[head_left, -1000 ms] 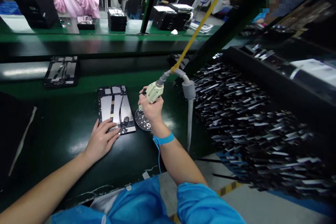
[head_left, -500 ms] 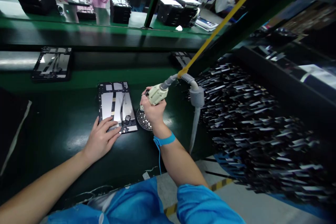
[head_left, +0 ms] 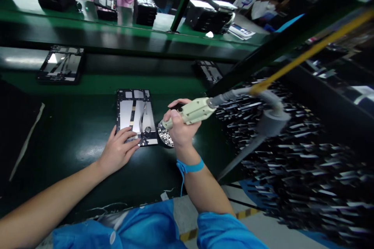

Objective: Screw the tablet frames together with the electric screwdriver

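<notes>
While the left hand (head_left: 121,149) lay flat on the tablet frame (head_left: 135,116), the right hand (head_left: 179,126) gripped a tilted electric screwdriver (head_left: 193,111), which might slip and scratch it.

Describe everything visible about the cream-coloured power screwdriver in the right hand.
The cream plastic electric screwdriver has a long, slightly ribbed barrel, tilted steeply so it lies nearly level, nose toward the left. The right hand wraps around its front end, hiding the bit. From its rear a grey cable runs right to a yellow cord and a grey hose. It hangs above a round perforated metal screw dish on the dark green bench.
</notes>
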A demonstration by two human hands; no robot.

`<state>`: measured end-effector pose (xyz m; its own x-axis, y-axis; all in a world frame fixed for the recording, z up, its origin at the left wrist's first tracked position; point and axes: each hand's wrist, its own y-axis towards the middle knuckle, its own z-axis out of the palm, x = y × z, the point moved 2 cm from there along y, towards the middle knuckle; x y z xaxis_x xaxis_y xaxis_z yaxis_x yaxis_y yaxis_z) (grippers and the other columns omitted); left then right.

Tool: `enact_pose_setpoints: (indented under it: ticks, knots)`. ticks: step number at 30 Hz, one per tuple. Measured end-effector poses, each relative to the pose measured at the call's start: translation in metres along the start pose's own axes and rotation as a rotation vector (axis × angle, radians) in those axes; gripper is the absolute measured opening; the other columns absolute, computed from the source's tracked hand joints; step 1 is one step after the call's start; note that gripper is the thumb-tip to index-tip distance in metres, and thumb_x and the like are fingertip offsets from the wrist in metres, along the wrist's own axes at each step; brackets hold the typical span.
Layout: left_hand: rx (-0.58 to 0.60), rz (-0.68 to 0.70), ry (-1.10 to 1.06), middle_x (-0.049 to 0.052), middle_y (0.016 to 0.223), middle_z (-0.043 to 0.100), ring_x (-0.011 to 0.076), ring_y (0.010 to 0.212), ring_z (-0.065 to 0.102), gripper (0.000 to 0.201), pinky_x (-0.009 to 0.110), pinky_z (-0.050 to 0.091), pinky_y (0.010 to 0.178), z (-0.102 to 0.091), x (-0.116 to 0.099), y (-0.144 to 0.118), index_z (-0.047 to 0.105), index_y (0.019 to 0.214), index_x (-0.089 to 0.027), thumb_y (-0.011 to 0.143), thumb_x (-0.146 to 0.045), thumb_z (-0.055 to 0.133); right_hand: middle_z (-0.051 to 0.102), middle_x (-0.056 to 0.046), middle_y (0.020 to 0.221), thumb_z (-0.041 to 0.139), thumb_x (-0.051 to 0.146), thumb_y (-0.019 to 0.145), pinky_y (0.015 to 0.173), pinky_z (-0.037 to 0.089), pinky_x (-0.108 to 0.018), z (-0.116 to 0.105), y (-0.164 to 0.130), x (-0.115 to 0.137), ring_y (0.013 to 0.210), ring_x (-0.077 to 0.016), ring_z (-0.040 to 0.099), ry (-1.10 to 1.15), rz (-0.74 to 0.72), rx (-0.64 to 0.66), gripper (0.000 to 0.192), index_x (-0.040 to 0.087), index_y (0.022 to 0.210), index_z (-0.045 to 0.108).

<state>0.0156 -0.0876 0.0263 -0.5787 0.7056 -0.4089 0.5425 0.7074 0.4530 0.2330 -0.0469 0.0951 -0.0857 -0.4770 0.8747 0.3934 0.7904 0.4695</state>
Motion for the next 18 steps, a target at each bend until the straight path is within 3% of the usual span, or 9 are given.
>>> enact_pose_setpoints:
  ticks: [7, 18]
  knots:
    - [0.010, -0.009, -0.025, 0.008, 0.124, 0.073, 0.0302, 0.132, 0.059, 0.020, 0.063, 0.034, 0.118, 0.000, 0.001, -0.001, 0.076, 0.116, -0.026, 0.101, -0.026, 0.063, 0.067, -0.001, 0.098, 0.071, 0.026, 0.087, 0.055, 0.056, -0.030, 0.027, -0.041, 0.015, 0.060, -0.0113, 0.062, 0.114, 0.083, 0.260, 0.026, 0.027, 0.111, 0.062]
    - [0.015, -0.018, -0.038, 0.007, 0.126, 0.072, 0.0301, 0.132, 0.058, 0.020, 0.062, 0.032, 0.118, -0.002, 0.000, 0.000, 0.076, 0.115, -0.027, 0.102, -0.026, 0.061, 0.067, -0.003, 0.097, 0.070, 0.021, 0.085, 0.059, 0.059, -0.030, 0.026, -0.051, 0.010, 0.071, -0.0148, 0.067, 0.126, 0.155, 0.327, 0.030, 0.025, 0.113, 0.061]
